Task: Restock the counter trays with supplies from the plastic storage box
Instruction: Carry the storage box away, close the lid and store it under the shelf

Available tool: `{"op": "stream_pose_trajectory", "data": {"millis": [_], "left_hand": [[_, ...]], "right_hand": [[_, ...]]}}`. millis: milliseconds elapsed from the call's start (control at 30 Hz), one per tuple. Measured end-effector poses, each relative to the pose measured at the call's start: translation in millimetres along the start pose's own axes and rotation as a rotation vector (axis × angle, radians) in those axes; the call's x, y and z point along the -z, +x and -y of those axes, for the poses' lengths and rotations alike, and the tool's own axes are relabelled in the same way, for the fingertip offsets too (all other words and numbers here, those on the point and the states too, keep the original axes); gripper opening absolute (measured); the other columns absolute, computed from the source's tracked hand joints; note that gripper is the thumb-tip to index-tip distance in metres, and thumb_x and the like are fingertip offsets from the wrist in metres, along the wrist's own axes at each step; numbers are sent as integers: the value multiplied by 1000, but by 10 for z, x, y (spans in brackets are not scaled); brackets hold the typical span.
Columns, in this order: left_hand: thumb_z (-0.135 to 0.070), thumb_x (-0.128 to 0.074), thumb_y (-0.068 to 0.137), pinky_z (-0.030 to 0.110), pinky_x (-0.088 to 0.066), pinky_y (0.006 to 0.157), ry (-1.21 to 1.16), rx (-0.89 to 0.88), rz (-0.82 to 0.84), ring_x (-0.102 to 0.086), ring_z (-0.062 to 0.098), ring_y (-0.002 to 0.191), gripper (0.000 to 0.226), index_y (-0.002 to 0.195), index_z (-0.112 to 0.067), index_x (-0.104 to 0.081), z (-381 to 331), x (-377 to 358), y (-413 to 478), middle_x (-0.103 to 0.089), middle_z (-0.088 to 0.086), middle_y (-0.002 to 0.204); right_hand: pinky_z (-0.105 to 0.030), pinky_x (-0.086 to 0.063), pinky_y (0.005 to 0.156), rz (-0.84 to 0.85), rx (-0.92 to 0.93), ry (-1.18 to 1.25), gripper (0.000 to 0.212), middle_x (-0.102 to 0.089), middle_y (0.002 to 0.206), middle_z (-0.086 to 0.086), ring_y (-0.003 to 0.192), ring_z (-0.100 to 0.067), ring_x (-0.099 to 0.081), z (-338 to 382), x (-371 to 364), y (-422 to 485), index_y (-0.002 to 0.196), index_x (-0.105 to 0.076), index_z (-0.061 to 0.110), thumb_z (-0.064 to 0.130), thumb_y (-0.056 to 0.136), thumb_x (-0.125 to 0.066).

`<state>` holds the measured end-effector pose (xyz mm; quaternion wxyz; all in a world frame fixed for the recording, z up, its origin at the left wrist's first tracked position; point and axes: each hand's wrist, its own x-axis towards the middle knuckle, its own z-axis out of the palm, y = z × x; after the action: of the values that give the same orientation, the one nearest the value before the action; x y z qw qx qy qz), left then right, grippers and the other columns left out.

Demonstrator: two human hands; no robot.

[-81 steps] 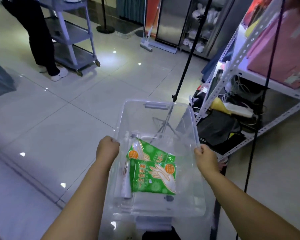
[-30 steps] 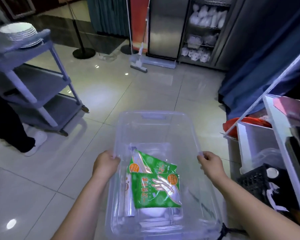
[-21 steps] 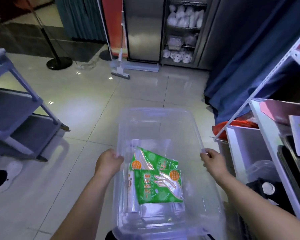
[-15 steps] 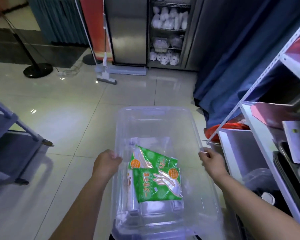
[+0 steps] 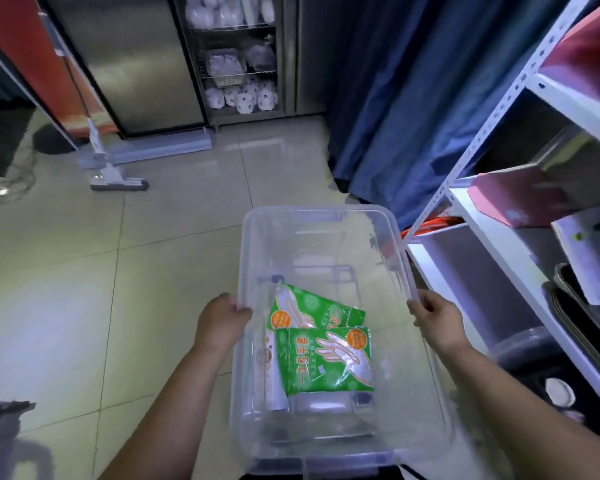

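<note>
Clear plastic storage box [image 5: 326, 237] gripped by its long rims, left hand [image 5: 219, 322] and right hand [image 5: 437, 320] opposed to carry it level, green glove packets [image 5: 326, 358] lying between them.

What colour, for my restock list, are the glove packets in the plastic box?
Green glove packets with orange round labels, clearest in the head view.

Dim, bluish cast. Soft glare on floor [image 5: 49, 306] at left. Wide-angle bending at edges; slight blur on shelf [image 5: 492, 237].

Mop [image 5: 118, 184], blue curtain [image 5: 395, 98], white shelving [image 5: 506, 244]
</note>
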<state>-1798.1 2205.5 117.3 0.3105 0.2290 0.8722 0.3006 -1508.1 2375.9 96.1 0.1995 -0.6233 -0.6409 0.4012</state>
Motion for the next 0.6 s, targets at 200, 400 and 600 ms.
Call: {"op": "stream_pose_trajectory", "data": {"millis": [200, 400, 600], "left_hand": [[-12, -56, 81, 31, -47, 62, 86, -36, 96, -65, 35, 71, 16, 68, -3, -60, -489, -481, 680, -64, 17, 65], [-10, -55, 80, 38, -55, 71, 114, 63, 223, -65, 27, 58, 16, 67, -3, -63, -809, -1223, 1211, -64, 10, 59], [-10, -60, 77, 51, -55, 76, 33, 230, 326, -61, 29, 61, 13, 68, -1, -60, -653, -2011, 1829, -62, 13, 61]], "right_hand": [[-46, -51, 76, -98, -150, 39, 15, -53, 67, -5, 54, -12, -49, -254, 52, 586, 99, -64, 5, 13, 88, -58], [-34, -48, 66, -76, -237, 48, 23, -57, 69, -8, 62, -24, -53, -737, 78, 1444, 108, -64, 6, 15, 88, -58], [-36, -47, 72, -41, -338, 28, 25, -57, 73, -9, 78, -34, -61, -1328, -181, 2248, 113, -62, 12, 16, 88, -59]]}}
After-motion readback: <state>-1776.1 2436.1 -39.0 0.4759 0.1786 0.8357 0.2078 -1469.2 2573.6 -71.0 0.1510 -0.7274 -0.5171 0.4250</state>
